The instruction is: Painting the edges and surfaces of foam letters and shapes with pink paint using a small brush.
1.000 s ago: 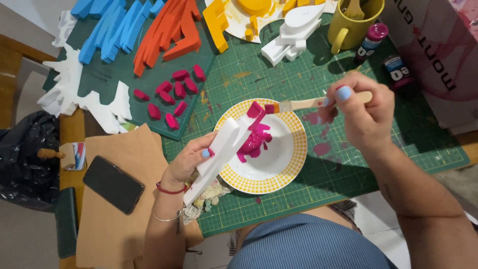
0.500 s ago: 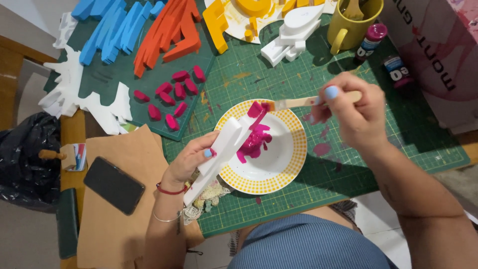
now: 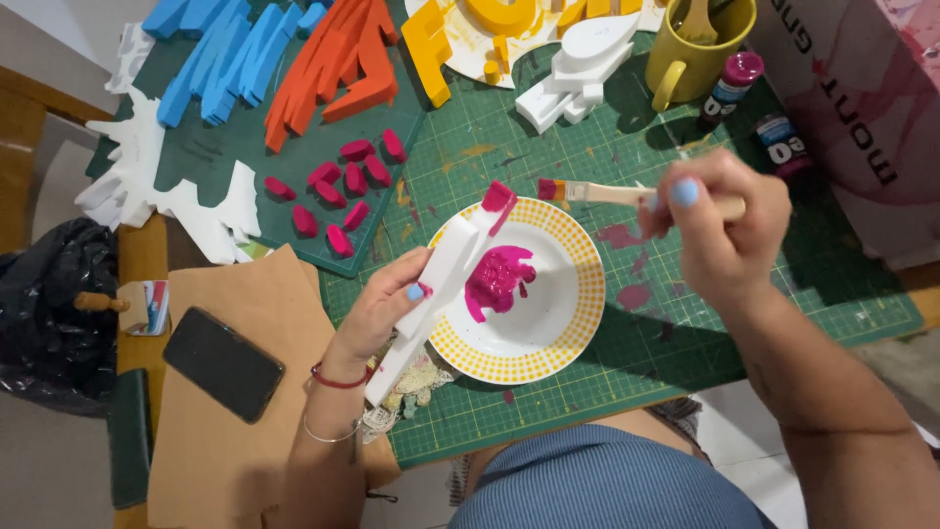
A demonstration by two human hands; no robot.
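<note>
foam strip: long white foam piece (image 3: 438,289), tilted, top end painted magenta, lying across the left rim of the plate
left hand: left hand (image 3: 385,309) clamped round the strip's middle, thumb on top
brush: flat paintbrush (image 3: 599,193), wooden handle, bristles tipped magenta, held level just above the plate's upper edge, near the strip's painted end
right hand: right hand (image 3: 723,230) closed on the brush handle, well apart from the left
plate: white plate with yellow dotted rim (image 3: 578,313), magenta paint puddle (image 3: 497,277) in it
mat: green cutting mat (image 3: 685,333) under the plate, pink smears
nearby: small magenta foam bits (image 3: 338,186), blue strips (image 3: 220,59), orange strips (image 3: 333,64), yellow mug (image 3: 690,49), black phone (image 3: 223,363) on brown card
</note>
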